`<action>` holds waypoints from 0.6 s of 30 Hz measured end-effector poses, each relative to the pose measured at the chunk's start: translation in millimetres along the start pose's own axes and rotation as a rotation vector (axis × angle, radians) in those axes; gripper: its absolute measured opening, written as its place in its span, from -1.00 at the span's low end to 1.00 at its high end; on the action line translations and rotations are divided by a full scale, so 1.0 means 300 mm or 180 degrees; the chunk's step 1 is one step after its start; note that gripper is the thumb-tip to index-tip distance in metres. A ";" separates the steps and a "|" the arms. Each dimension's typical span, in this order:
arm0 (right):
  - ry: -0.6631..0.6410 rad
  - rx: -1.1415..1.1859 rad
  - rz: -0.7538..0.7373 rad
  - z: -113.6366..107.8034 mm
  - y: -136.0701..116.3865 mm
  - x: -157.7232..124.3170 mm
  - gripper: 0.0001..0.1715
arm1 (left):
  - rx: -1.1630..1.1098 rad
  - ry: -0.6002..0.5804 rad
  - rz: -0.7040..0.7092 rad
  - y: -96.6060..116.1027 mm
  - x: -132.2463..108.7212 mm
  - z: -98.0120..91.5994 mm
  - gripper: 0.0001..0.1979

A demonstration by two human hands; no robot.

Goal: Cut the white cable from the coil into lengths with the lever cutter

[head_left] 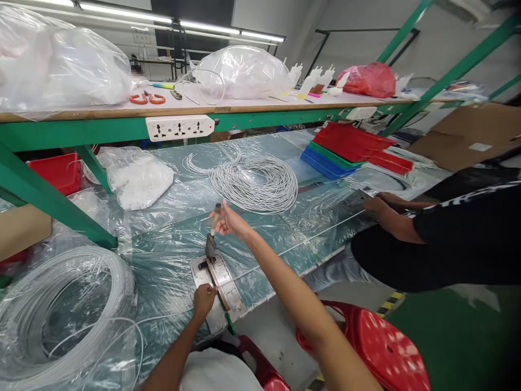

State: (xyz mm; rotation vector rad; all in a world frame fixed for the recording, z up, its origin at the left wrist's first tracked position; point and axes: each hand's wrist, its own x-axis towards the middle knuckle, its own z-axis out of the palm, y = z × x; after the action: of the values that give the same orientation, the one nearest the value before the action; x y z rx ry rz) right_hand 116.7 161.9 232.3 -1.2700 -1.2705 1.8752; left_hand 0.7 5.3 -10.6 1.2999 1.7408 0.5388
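A small hand-lever cutter (228, 282) with a worn metal base lies at the front of the bench, its blade arm raised. My right hand (231, 221) is closed around the upright lever handle (217, 213), slightly smeared by motion. At the base, my left hand (204, 300) pinches a thin white cable (171, 314), whether solid or hollow I cannot tell. From the large white coil (118, 282) on the left, the cable runs through my left fingers and across the cutter. It stretches on to the right, toward a co-worker's hands (376, 209).
Behind the cutter lies a bundle of white lengths (260, 184), with a plastic bag (140, 179) to its left. Stacked trays (329, 160) stand at the right rear. A green post (61, 190) and a shelf with a power strip (179, 127) border the bench. A red stool (382, 347) stands in front.
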 end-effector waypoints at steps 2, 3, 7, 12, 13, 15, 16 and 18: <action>-0.0063 -0.0034 0.0112 -0.010 0.030 -0.112 -0.25 | 0.0059 0.0033 -0.0015 0.001 -0.003 0.004 -0.68; -0.0092 -0.0060 0.0181 -0.014 0.053 -0.169 -0.28 | 0.0076 0.0044 -0.0020 0.002 -0.004 0.005 -0.68; -0.0102 -0.0049 0.0530 -0.021 0.200 -0.389 -0.42 | 0.0101 0.0073 -0.0023 0.004 -0.008 0.008 -0.69; 0.0346 0.0259 0.0928 0.009 0.444 -0.564 -0.21 | 0.0125 0.0112 -0.0045 0.010 -0.016 0.005 -0.68; 0.0427 0.0285 0.0996 0.019 0.491 -0.579 -0.13 | 0.0131 0.0116 -0.0048 0.011 -0.017 0.003 -0.67; 0.0501 0.0179 0.1173 0.043 0.578 -0.588 -0.19 | 0.0146 0.0122 -0.0038 0.015 -0.020 0.000 -0.67; 0.0534 0.0034 0.1262 0.054 0.618 -0.586 -0.31 | 0.0155 0.0125 -0.0026 0.017 -0.022 -0.001 -0.67; 0.0641 -0.0382 0.1286 0.075 0.690 -0.576 -0.55 | 0.0172 0.0129 0.0005 0.022 -0.024 -0.003 -0.66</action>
State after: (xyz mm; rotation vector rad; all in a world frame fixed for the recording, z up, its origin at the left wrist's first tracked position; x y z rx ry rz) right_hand 181.8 -73.8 116.0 -1.8414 -1.0931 1.8922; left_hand 3.9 1.1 -2.4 1.3365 1.7988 0.5257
